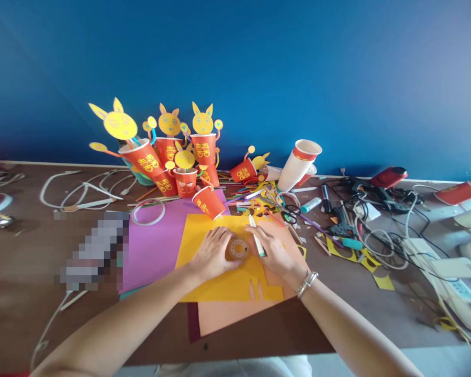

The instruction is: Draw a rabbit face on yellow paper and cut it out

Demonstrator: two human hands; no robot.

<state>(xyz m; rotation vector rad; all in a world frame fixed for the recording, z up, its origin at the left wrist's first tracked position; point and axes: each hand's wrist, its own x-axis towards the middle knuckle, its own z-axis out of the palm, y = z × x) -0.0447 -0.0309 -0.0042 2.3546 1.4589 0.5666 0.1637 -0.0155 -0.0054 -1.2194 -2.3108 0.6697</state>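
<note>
Cups (204, 149) crowd the back of the counter (165, 335), a glue gun (342, 223) its right; brown surface gives room along the near edge. Left fingers (220, 233), moderately parted, hold a tape roll (238, 253) over yellow paper (227, 289) (touching it, I cannot tell); right fingers (264, 234) narrow round a white pen (256, 235).

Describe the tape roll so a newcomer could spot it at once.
On the brown table, find the big yellow sheet near the middle. Over it, the left hand grips the tape roll. It is round and brown with a pale inner ring, unlike the slim white tool in the right hand.
</note>
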